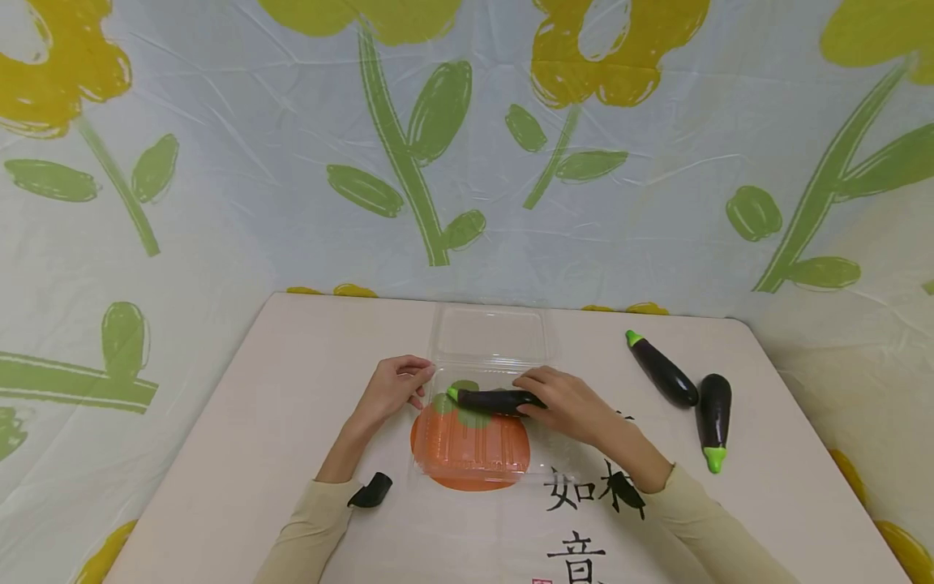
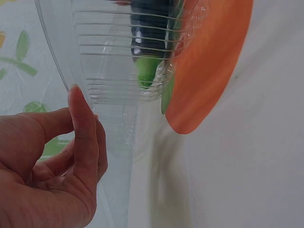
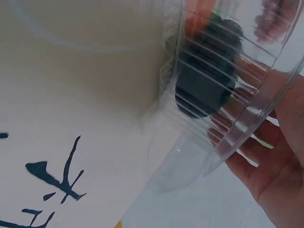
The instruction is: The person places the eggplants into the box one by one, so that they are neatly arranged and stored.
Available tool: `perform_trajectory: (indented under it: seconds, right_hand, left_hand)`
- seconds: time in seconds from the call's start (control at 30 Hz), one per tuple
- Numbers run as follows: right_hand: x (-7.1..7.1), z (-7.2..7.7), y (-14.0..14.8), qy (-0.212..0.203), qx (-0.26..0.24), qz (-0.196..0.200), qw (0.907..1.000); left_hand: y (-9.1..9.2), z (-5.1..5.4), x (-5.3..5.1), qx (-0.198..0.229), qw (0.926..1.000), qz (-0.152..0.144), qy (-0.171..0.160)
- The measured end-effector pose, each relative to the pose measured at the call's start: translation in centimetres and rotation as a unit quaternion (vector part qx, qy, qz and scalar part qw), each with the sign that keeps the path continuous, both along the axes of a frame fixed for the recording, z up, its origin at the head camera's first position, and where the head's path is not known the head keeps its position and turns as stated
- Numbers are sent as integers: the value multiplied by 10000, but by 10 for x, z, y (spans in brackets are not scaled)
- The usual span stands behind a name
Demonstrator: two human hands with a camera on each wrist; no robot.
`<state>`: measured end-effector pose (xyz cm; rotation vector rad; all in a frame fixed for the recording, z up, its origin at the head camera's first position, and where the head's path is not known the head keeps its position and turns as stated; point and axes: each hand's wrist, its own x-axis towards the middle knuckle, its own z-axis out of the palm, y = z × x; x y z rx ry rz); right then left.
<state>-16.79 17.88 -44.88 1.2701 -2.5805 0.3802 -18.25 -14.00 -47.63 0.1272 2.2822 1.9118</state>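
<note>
- While the pale table point(image 1: 292, 438) bears the whole setup, work centres on a clear container point(image 1: 477, 446) near its middle; the lid point(image 1: 492, 334) lies folded back toward the far edge.
- Container handling (judged): thin ribbed plastic, very light, springy, slick. Likely to skid when nudged and to crease under a hard squeeze. Best steadied at the rim, probably its stiffest part.
- Held eggplant point(image 1: 492, 401): within the container's base, on the half nearer the lid, lying crosswise, green stem point(image 1: 452, 394) toward the person's left. Glossy dark skin suggests a slippery surface; body looks firm and smooth, perhaps a light model, though weight cannot be read from the views. Best hold: around the thick body rather than by the stem.
- Two loose eggplants, one point(image 1: 662, 373) and its neighbour point(image 1: 714, 418): on the table to the right, well apart from the container, blunt ends close together. Presumably handle alike.
- Right hand point(image 1: 565, 401): fingers bent over the held eggplant's blunt end, thumb along the near side, spread only to the body's thickness. Palm contact: cannot tell.
- Left hand point(image 1: 394, 383): at the container's left edge, thumb and forefinger drawn together, apparently pinching the rim. Pressure not readable.
</note>
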Motion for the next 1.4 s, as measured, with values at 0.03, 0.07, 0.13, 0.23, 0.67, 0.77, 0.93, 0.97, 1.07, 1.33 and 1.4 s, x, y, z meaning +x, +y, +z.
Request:
perform_trajectory:
  seconds: [0.03, 0.07, 0.13, 0.23, 0.67, 0.77, 0.93, 0.97, 1.07, 1.33, 1.4]
  right_hand:
    - [0, 0, 2, 35, -30, -19, 10000]
    - [0, -1, 3, 58, -47, -43, 10000]
    - [0, -1, 6, 115, -75, -81, 9999]
    - [0, -1, 10, 263, -86, -126, 9995]
    - [-7, 3, 32, 1053, -816, -28, 9911]
    - [-9, 4, 40, 1106, -867, -141, 9900]
    - [-10, 3, 55, 1073, -965, -453, 9885]
    - [-11, 3, 58, 1065, -964, -526, 9882]
    - [-11, 2, 67, 1054, -942, -741, 9872]
    - [-11, 1, 90, 1096, -984, -1170, 9822]
    - [-12, 0, 96, 1115, -1019, -1235, 9808]
  left_hand:
    - [0, 0, 0, 8, 10000, -8, 10]
    - [0, -1, 0, 6, 10000, -15, 21]
    - [0, -1, 0, 11, 10000, -44, 32]
    - [-1, -1, -1, -25, 9999, -88, 60]
    - [-1, 0, -1, -130, 9999, -38, -17]
    - [-2, 1, 0, -89, 9999, -61, 11]
    - [-2, 2, -1, -14, 9999, -93, 44]
    - [-2, 1, -1, -9, 9999, -100, 54]
    - [-2, 1, -1, -9, 9999, -101, 56]
    - [-1, 2, 0, 45, 10000, -72, -5]
    - [0, 1, -1, 66, 10000, -60, -21]
